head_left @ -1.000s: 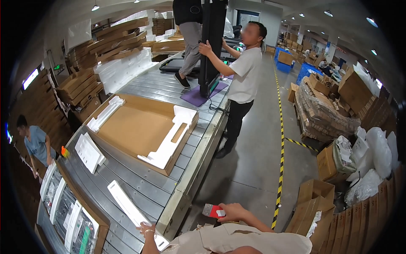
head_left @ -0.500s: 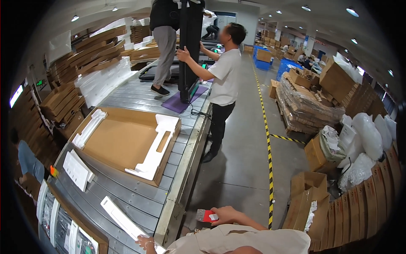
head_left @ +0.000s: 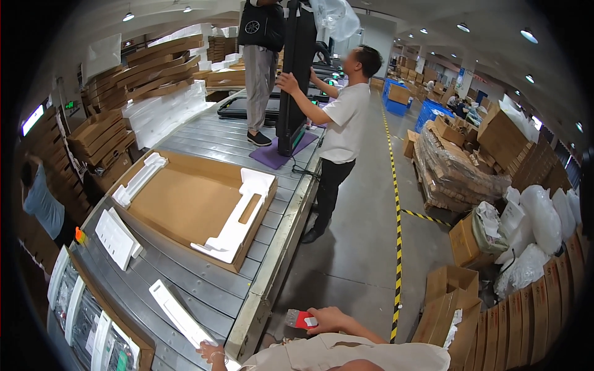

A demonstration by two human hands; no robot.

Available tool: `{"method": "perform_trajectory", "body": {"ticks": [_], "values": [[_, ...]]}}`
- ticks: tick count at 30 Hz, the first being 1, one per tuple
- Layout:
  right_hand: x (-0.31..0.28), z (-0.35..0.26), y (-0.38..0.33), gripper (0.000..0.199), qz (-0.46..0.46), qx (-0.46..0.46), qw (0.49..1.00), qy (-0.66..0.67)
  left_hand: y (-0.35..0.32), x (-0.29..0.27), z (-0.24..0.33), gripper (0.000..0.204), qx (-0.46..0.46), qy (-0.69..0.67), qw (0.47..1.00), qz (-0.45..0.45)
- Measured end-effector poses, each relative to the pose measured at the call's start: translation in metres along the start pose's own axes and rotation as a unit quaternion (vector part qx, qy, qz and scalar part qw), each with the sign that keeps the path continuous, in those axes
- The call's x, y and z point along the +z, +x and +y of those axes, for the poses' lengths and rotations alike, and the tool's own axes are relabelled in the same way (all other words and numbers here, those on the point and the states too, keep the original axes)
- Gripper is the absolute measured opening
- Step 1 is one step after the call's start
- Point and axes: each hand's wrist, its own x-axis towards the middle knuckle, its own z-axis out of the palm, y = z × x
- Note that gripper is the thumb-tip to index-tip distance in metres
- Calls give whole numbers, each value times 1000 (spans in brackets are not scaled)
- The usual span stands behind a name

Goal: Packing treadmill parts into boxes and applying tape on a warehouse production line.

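My left hand (head_left: pixel 211 351) grips the near end of a long white foam strip (head_left: pixel 178 314), which lies slantwise on the slatted metal conveyor (head_left: pixel 204 283). My right hand (head_left: pixel 328 320) is closed around a small red and white packet (head_left: pixel 305 319) with a clear plastic end, held beyond the conveyor's right edge, over the floor. Farther up the conveyor sits an open shallow carton (head_left: pixel 185 196) with white foam end pieces (head_left: pixel 239 216) inside. Between that carton and the conveyor's left side lie white foam slabs (head_left: pixel 117 239).
Another carton (head_left: pixel 146 350) with foam and bagged parts stands at lower left. Ahead, a person in a white shirt (head_left: pixel 348 117) and one standing on the conveyor (head_left: pixel 260 68) hold a tall black machine (head_left: pixel 293 93) upright. Right, cartons (head_left: pixel 448 303) and plastic bags (head_left: pixel 538 191) border the aisle.
The view has shifted slightly, so the scene sits farther right and lower. A blue-shirted person at far left has raised an arm. A clear plastic bag shows beside the black machine. Both my holds are unchanged.
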Motion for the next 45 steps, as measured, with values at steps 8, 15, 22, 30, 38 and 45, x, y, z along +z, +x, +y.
{"method": "perform_trajectory", "body": {"ticks": [8, 15, 22, 30, 38, 45], "values": [[2, 2, -2, 76, -1, 7, 1000, -5, -4, -5, -1, 78, 8, 4, 1000, -20], [4, 4, -4, 75, -3, 9, 1000, -4, 2, 1, -6, 76, 20, -2, 1000, -1], [2, 4, -9, 76, 4, 12, 1000, 9, -6, -4, -4, 77, 25, -2, 1000, 18], [-2, 5, -14, 74, -8, 18, 1000, 19, -12, -10, -4, 74, 76, -16, 997, 18], [2, 12, -12, 67, 22, 11, 1000, 2, -18, -19, 3, 74, 88, 0, 996, 18], [3, 20, -5, 75, -13, 11, 1000, -6, -22, -25, 0, 74, 64, -8, 998, 22]]}}
